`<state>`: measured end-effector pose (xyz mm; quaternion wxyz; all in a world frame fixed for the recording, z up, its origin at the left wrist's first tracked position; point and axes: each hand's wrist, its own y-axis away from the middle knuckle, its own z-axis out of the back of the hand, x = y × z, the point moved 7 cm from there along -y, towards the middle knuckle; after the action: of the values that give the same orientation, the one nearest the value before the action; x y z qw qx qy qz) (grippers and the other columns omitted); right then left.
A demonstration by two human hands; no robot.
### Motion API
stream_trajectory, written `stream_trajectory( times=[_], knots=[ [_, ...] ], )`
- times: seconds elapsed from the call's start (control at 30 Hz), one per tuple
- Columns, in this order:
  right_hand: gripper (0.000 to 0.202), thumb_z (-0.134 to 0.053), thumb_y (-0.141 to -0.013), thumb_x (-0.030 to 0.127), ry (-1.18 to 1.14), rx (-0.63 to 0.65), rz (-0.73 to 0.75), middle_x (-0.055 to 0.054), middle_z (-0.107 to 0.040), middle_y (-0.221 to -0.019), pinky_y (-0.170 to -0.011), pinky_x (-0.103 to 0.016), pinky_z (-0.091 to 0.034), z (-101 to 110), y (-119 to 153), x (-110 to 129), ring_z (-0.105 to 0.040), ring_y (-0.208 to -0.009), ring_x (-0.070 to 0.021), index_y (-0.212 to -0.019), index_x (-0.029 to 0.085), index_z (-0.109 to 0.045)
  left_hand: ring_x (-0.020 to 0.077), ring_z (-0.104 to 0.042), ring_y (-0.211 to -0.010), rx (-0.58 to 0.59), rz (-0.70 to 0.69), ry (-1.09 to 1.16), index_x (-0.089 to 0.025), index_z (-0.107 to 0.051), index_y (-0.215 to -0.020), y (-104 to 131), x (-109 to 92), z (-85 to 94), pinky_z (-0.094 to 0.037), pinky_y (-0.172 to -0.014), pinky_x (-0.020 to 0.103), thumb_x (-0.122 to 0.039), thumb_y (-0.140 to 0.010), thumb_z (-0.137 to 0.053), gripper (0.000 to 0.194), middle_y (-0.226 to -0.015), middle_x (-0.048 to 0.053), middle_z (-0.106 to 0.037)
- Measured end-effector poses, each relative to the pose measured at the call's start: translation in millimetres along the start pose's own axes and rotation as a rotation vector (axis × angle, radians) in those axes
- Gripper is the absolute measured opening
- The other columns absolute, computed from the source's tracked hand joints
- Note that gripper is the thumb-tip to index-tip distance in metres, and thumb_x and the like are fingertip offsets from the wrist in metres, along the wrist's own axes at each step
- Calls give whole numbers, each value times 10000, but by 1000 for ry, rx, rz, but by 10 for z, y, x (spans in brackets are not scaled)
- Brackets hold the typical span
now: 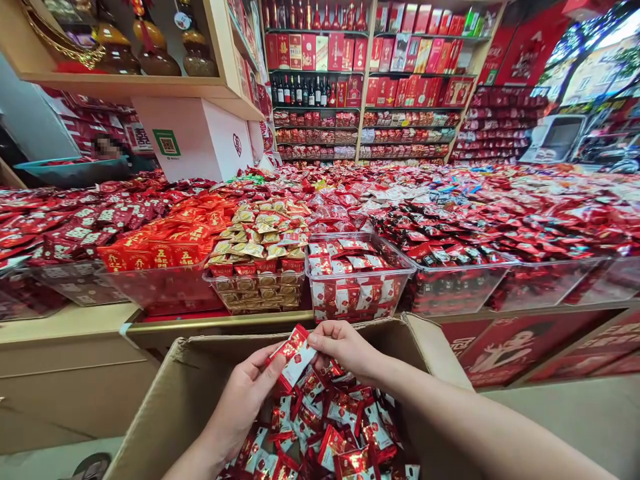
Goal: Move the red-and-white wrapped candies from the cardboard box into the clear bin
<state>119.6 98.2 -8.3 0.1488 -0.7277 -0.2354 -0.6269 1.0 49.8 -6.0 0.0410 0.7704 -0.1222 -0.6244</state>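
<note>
Between both hands, over an open cardboard box (pixel 175 393), I hold a red and white wrapped candy packet (pixel 296 360). My left hand (pixel 250 390) pinches its left side between thumb and fingers. On the other side, my right hand (pixel 343 347) grips the upper right edge with thumb and curled fingers. Many loose packets (pixel 345 427) of the same red and white kind lie jumbled in the box below. Straight ahead, a clear plastic bin (pixel 360 273) has similar packets stacked in neat rows.
Beside that bin stand others with gold packets (pixel 265 253), bright red packets (pixel 165 247) and dark red-black packets (pixel 445 253). A counter edge (pixel 225 325) runs behind the box. Shelves of bottles and boxes (pixel 315 53) line the back wall. A person sits partly hidden at left.
</note>
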Motion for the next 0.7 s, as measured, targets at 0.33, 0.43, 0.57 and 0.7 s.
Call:
stream_trajectory(
  times=[0.33, 0.43, 0.57, 0.7],
  knots=[
    [354, -632, -618, 468, 6, -60, 42, 45, -472, -501, -463, -195, -293, -9, 52, 41, -371, -460, -52, -593, 126, -543, 76, -392, -477, 1, -65, -355, -145, -611, -594, -4, 8, 14, -319, -444, 174, -401, -749, -526, 312, -499, -46, -506],
    [335, -665, -587, 443, -184, -83, -24, 38, -509, -516, -466, -200, -316, -20, 59, -9, -409, -449, -59, -614, 130, -547, 76, -413, -478, 12, 5, -211, -165, -647, -722, 15, 20, -30, -346, -459, 172, -408, -764, -507, 284, -520, -47, -541],
    [348, -675, -571, 446, -244, -128, -65, 29, -526, -525, -470, -205, -331, 13, 58, -58, -420, -449, -63, -638, 125, -559, 118, -518, -561, 49, 54, -171, -194, -640, -903, 30, 49, -78, -419, -532, 206, -424, -784, -468, 311, -625, -18, -632],
    [338, -660, -593, 447, -142, -125, -1, 34, -516, -549, -485, -200, -329, 46, 67, -1, -406, -473, -59, -642, 133, -543, 108, -513, -531, 21, 23, -316, -175, -664, -843, 14, 75, -25, -380, -472, 174, -405, -733, -553, 278, -585, -16, -646]
  ],
)
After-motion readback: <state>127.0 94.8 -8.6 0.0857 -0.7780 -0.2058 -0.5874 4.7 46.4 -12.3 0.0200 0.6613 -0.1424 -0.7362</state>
